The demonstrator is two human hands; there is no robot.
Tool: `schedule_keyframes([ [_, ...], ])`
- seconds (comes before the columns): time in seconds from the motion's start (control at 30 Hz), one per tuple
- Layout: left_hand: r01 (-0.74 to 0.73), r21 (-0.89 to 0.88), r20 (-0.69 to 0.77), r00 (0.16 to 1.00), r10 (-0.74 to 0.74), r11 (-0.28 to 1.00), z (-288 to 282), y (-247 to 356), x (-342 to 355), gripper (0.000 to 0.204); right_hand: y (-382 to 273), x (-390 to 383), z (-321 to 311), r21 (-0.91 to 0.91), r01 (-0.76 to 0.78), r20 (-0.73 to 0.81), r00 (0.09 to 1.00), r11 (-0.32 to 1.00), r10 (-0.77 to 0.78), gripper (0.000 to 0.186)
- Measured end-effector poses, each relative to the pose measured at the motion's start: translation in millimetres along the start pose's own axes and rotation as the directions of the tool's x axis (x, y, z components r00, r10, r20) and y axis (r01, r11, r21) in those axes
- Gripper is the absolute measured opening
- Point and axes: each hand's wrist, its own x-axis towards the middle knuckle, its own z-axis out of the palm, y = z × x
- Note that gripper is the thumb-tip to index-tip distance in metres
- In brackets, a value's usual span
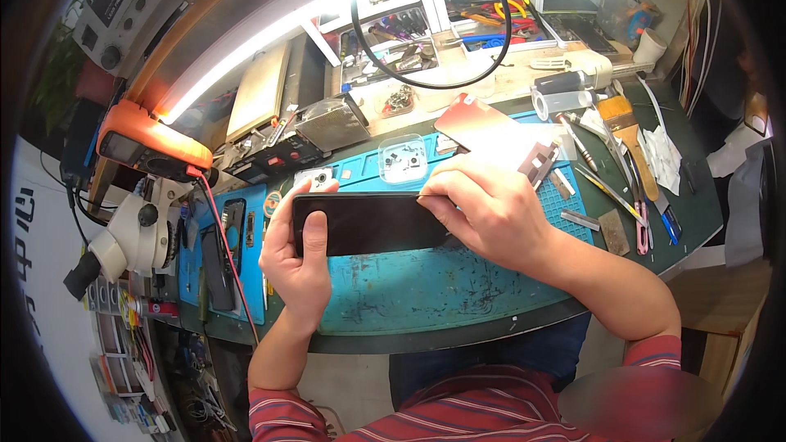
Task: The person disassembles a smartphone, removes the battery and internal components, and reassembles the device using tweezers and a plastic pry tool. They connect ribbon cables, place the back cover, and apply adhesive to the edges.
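Head view, phone [368,227], blue mat [409,299], cluttered workbench [696,217]

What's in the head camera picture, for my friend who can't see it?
A person's left hand holds a flat black phone-like device by one end over a blue mat, while the right hand pinches at its far edge. Around them are an orange multimeter, a paintbrush and a clear dish of small parts.

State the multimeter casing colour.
Orange; the multimeter casing shows best in the head view, the only one here.
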Motion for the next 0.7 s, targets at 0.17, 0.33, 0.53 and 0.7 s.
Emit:
schedule_keyframes([
  [0.17, -0.087, 0.039, 0.020, 0.996, 0.086, 0.995, 0, -3, -1, 0.039, -2, 0, 0, 0.020, 0.003, -0.008, 1.000, 1.000, -0.003, 0.019],
  [0.33, -0.089, 0.047, 0.065, 0.994, 0.086, 0.995, 0, 3, -4, 0.042, -4, 0, -2, 0.037, -0.003, 0.007, 1.000, 0.999, 0.002, 0.020],
  [0.53, -0.127, 0.058, 0.069, 0.990, 0.123, 0.990, -1, -3, -3, 0.040, -4, 0, -3, 0.054, -0.013, 0.023, 1.000, 0.998, 0.012, 0.021],
  [0.7, -0.188, 0.008, 0.045, 0.981, 0.187, 0.982, 2, -10, -7, 0.037, -3, -2, -1, 0.080, 0.010, 0.009, 1.000, 0.997, -0.010, 0.021],
])
